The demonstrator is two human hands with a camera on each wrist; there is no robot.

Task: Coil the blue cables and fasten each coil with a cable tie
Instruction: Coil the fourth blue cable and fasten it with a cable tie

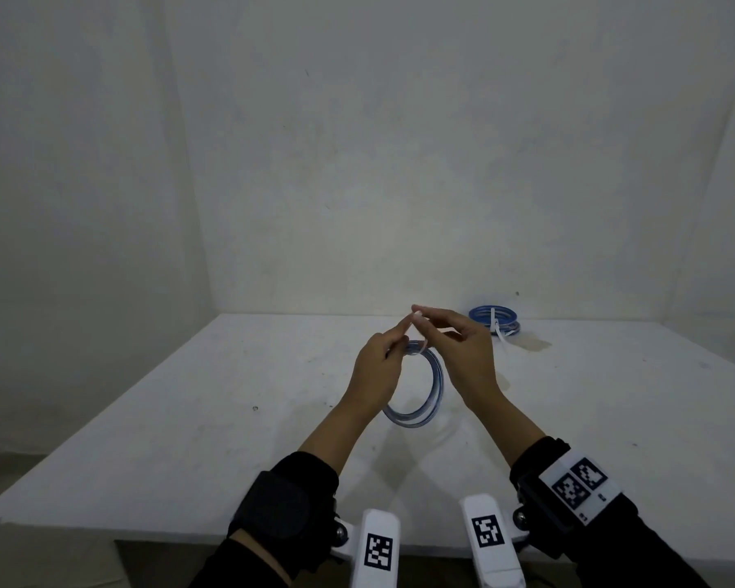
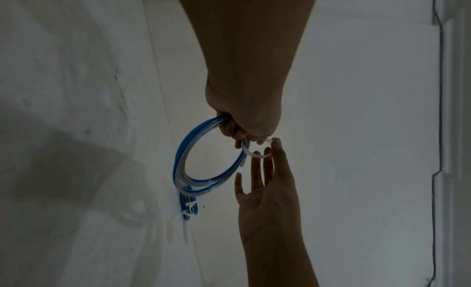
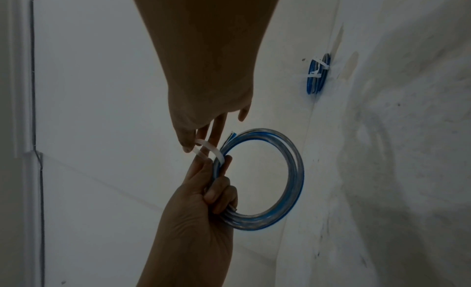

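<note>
Both hands (image 1: 421, 362) hold blue coil (image 1: 431, 392) upright, cable tie (image 3: 210, 150) looped around.

I'm working in a bare room, standing at a plain white table (image 1: 187, 418) pushed against scuffed white walls (image 1: 399, 163).

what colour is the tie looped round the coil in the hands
White, slightly see-through; the cable tie shows best in the right wrist view.

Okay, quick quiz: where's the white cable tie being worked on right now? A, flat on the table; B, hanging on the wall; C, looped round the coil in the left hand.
C: the cable tie loops round the blue coil gripped by the left hand, with the right hand pinching its end.
</note>
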